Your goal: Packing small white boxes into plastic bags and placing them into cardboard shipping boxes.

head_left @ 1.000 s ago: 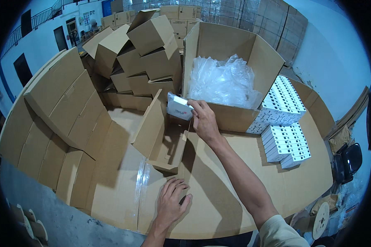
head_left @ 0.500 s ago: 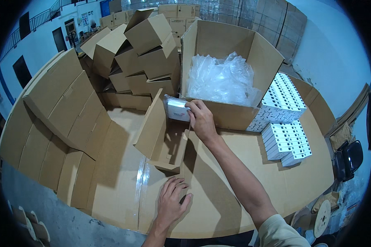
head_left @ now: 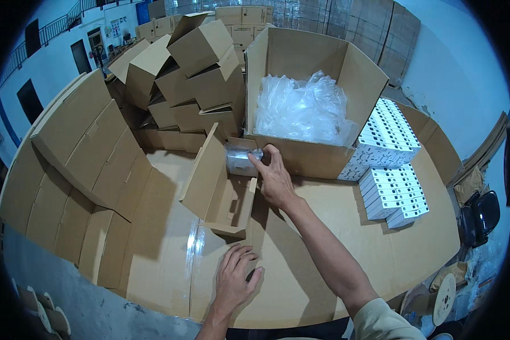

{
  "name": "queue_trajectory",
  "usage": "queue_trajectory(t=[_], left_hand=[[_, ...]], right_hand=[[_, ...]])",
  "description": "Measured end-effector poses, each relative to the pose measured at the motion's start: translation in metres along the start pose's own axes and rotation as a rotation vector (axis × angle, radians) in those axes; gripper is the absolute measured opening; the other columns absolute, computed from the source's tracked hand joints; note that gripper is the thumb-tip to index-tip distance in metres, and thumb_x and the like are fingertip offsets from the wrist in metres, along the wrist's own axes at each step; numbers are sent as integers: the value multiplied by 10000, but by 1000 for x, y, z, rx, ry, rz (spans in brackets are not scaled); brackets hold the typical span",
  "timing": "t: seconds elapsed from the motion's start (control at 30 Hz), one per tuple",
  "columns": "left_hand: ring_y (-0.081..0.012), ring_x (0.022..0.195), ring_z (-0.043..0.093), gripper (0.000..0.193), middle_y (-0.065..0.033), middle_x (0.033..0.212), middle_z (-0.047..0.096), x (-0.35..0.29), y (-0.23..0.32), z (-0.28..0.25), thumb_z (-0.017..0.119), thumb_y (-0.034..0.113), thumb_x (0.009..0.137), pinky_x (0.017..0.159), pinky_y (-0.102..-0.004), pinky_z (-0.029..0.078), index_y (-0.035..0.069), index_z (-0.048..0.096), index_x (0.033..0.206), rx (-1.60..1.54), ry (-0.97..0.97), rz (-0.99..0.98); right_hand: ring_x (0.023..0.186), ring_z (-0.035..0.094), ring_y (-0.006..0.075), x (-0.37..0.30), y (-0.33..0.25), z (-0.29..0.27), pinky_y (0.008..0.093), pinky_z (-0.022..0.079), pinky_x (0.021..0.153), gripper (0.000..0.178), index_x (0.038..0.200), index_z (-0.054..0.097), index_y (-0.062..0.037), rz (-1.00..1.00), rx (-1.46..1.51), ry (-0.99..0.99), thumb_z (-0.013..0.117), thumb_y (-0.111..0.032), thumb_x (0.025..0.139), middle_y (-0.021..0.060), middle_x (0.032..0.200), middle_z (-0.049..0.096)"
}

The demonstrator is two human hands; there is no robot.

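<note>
An open cardboard carton (head_left: pixel 197 184) stands mid-table, its tall flap raised on the left. In its far end sits a white pack in clear plastic wrap (head_left: pixel 241 163). My right hand (head_left: pixel 276 182) reaches over the carton's right side, thumb and fingers closed on the pack's right edge. Flat on the table, close to the carton's near end, my left hand (head_left: pixel 236 279) lies open and holds nothing. The carton's near part shows its bare bottom.
Behind stands a large open box (head_left: pixel 306 158) full of clear plastic bags (head_left: pixel 303 107). White small boxes (head_left: pixel 392 195) are stacked at the right. Empty brown cartons pile up at the back left (head_left: pixel 201 85), and a row of open ones (head_left: pixel 90 164) lines the left.
My right hand has lowered the wrapped pack deeper into the carton's far end; its upper part now tips back. The left hand stays put.
</note>
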State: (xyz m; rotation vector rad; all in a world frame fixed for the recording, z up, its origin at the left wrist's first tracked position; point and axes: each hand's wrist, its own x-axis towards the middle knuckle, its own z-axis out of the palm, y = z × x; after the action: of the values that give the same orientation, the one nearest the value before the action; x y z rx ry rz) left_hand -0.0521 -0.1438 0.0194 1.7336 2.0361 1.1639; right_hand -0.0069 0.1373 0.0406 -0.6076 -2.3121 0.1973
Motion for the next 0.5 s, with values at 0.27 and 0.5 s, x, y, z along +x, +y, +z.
queue_trajectory(t=[0.27,0.5], left_hand=[[-357,1290,533,318,-124,1280,636,-2,2,1,781,156,820,1116,-475,413,58,685,1107,16,-12,-5],[-384,1267,530,327,-161,1247,617,2,5,6,765,95,786,1116,-493,409,57,666,1096,25,-3,52]], right_hand=[[1140,545,475,0,-10,5,524,475,998,720,1509,466,-103,275,227,-208,502,129,828,270,1219,442],[1110,572,476,-2,-6,-30,507,476,995,870,1617,284,-216,358,308,-382,544,64,836,261,1268,456]])
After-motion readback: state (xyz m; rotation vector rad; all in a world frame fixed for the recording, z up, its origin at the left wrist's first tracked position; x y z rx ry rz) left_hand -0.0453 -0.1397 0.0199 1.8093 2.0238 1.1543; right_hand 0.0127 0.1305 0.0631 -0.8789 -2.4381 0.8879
